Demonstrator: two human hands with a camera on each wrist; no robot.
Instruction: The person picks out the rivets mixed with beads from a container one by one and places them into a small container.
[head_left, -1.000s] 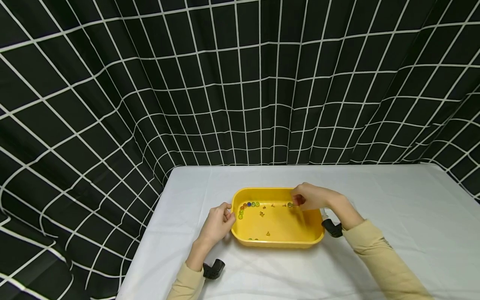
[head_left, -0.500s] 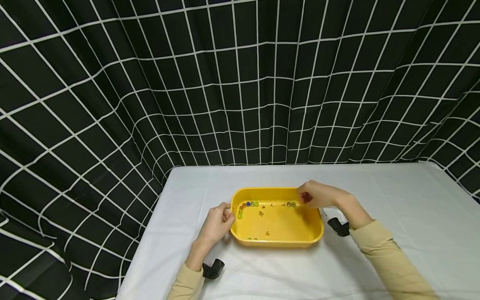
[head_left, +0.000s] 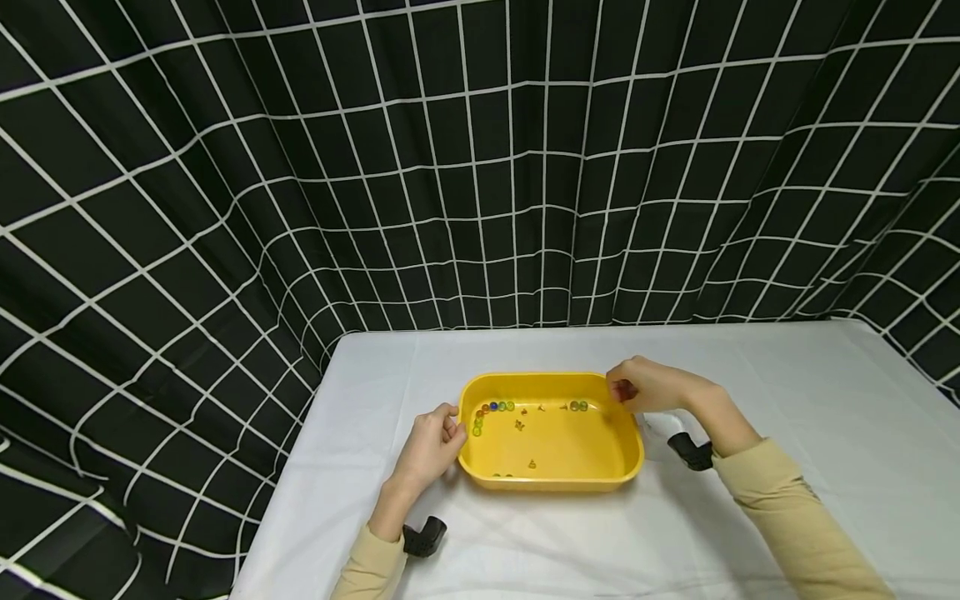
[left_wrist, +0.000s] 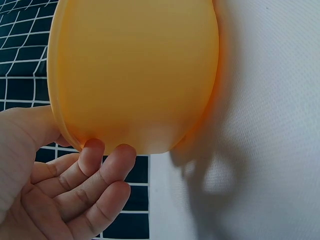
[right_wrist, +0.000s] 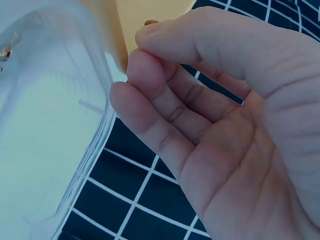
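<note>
Head view: you've got a yellow tub (head_left: 570, 450) sitting on the white-draped desk (head_left: 795, 392), with a black gridded curtain (head_left: 450, 187) behind it.
Left grip (head_left: 429, 446): pinching the tub's left rim, fingertips against the outer wall.
Right grip (head_left: 648, 385): up over the tub's back-right corner, thumb and finger pinching a small gold piece (right_wrist: 151, 22); your thumb covers most of it, so can't tell its shape.
Marbles (head_left: 493, 407): coloured ones curve round the back-left corner of your tub, plus a couple near the back wall, towards the right.
Gold bits (head_left: 519, 426): scattered loose on the tub floor, pretty tiny.
Clear container (right_wrist: 55, 110): just beside your tub's right end, something gold inside.
</note>
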